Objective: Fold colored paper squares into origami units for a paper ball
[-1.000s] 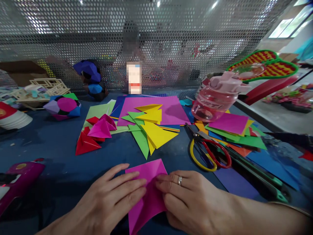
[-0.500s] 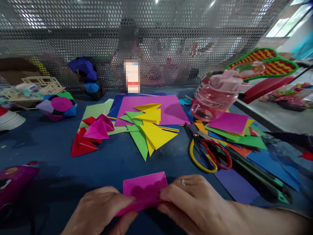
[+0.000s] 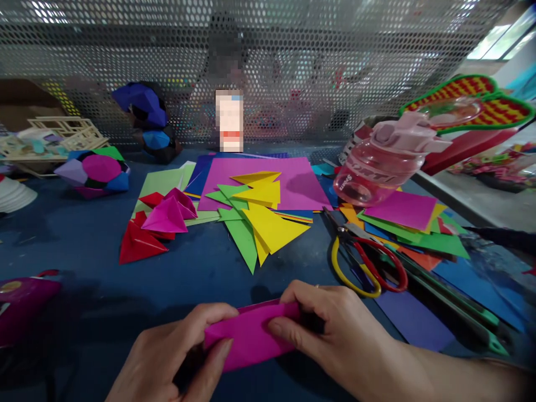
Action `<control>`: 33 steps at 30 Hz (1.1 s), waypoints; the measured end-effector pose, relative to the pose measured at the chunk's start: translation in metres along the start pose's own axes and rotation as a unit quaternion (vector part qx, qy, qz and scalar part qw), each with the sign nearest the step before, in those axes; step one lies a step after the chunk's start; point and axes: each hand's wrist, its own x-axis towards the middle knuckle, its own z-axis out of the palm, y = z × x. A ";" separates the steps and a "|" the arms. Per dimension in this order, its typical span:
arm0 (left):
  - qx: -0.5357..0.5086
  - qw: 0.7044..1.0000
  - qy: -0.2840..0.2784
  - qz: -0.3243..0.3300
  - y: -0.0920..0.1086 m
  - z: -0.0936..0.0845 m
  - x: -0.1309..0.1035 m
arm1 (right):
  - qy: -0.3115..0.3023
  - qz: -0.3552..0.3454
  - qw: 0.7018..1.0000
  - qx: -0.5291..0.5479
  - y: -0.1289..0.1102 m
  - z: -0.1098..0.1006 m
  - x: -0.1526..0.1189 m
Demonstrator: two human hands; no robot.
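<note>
A folded magenta paper (image 3: pixel 251 336) is pinched between both hands near the front of the blue table. Its left end is in the fingers of my left hand (image 3: pixel 180 354), thumb in front and fingers behind. My right hand (image 3: pixel 335 335) grips the right end in the same way. Beyond the hands lie folded yellow pieces (image 3: pixel 274 226) on green ones (image 3: pixel 240 240). To their left are a folded pink piece (image 3: pixel 170 212) and red folded pieces (image 3: pixel 140 243).
Scissors (image 3: pixel 366 259) and a green-black cutter (image 3: pixel 452 298) lie right of the hands, by a paper stack (image 3: pixel 402 211). A pink bottle (image 3: pixel 377 162) stands behind. A purple object (image 3: pixel 27 307) is at far left. Perforated metal panel (image 3: pixel 167 56) closes the back.
The magenta paper has been lifted and turned, its folded face now towards me. The fingers of both hands have shifted to its two ends. The view has moved slightly.
</note>
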 end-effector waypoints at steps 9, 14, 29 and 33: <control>0.074 0.993 -0.016 0.093 -0.011 0.004 -0.003 | 0.026 -0.041 0.997 -0.061 0.004 0.006 0.002; 0.177 0.971 0.019 0.161 -0.013 0.002 -0.005 | 0.027 -0.039 0.994 -0.094 0.004 0.007 0.005; 0.173 0.928 0.001 0.329 -0.023 0.025 -0.019 | 0.031 -0.058 0.994 -0.086 0.007 0.011 0.008; 0.164 0.934 -0.012 0.318 -0.017 0.019 -0.012 | 0.048 -0.067 0.993 -0.083 0.009 0.012 0.008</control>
